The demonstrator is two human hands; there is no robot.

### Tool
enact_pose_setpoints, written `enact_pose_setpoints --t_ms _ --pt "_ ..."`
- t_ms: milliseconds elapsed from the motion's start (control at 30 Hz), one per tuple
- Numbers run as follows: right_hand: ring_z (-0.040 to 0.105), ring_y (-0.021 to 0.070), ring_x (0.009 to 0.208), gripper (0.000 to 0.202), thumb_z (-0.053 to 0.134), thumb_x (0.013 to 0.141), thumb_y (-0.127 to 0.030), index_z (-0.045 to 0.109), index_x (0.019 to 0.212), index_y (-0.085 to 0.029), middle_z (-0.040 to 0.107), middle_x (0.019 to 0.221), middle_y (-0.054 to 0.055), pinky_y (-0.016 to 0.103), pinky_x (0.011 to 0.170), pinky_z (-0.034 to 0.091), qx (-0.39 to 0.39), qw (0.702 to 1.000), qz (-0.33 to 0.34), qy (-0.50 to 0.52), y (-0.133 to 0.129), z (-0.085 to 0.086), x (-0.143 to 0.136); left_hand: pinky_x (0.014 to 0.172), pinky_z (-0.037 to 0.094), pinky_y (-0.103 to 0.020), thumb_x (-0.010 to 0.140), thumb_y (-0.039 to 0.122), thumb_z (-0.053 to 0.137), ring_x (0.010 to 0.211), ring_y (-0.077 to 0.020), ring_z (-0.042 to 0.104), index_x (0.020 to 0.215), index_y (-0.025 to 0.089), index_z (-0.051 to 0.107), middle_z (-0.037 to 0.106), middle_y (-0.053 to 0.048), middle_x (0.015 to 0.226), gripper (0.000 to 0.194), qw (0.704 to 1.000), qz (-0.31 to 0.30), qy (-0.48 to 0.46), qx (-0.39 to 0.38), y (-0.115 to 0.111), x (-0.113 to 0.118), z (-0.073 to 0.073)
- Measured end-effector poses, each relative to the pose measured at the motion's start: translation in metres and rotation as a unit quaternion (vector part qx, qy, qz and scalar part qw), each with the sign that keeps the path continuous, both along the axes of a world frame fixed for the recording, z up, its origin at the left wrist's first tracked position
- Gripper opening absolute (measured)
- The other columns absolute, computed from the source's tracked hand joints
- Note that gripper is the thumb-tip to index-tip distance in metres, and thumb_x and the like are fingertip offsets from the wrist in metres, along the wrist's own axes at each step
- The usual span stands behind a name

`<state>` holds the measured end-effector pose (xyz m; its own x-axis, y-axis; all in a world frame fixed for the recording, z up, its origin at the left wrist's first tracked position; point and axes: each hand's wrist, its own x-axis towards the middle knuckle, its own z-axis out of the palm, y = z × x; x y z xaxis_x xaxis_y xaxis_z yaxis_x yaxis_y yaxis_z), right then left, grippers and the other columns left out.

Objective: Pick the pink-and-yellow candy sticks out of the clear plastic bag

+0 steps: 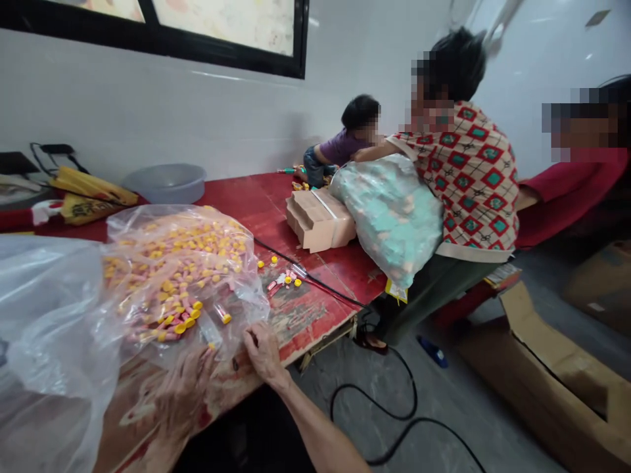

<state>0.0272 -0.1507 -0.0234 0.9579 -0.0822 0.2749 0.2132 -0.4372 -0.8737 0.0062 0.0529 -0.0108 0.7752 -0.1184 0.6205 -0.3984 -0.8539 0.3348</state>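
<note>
A clear plastic bag full of small pink pieces with yellow caps lies on the red, worn table. My left hand is at the table's front edge, just below the bag's opening; it is blurred, and whether its fingertips hold a small yellow-capped piece is unclear. To its right my right hand rests at the table edge beside the bag's plastic, its fingers curled, their grip hidden. One pink tube with a yellow cap lies between the bag and my right hand.
Loose yellow caps and a black cable lie behind my right hand. Farther back are a cardboard bundle, a blue basin and a large green-filled bag beside a person. A child leans on the table; another person sits far right.
</note>
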Motion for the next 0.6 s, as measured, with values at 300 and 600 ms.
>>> enact_pose_setpoints --t_ms 300,600 --pt "0.068 0.0218 0.092 0.018 0.059 0.104 -0.017 0.069 0.093 -0.026 0.070 0.095 0.003 0.032 0.089 0.057 0.007 1.000 0.008 -0.005 -0.002 -0.005 -0.001 0.072 0.055 -0.036 0.113 0.050 0.046 0.082 -0.0263 0.076 0.097 0.027 0.074 0.079 -0.008 0.090 0.040 1.000 -0.004 -0.007 0.012 -0.010 0.007 -0.004" --pt "0.064 0.0178 0.088 0.021 0.057 0.105 -0.013 0.069 0.091 -0.023 0.069 0.092 0.002 0.026 0.084 0.052 0.005 0.999 0.011 -0.039 -0.003 -0.012 0.001 0.061 0.057 -0.034 0.111 0.060 0.046 0.069 -0.0252 0.075 0.110 0.025 0.069 0.076 -0.007 0.083 0.042 0.994 0.009 0.086 -0.066 0.007 0.019 0.007"
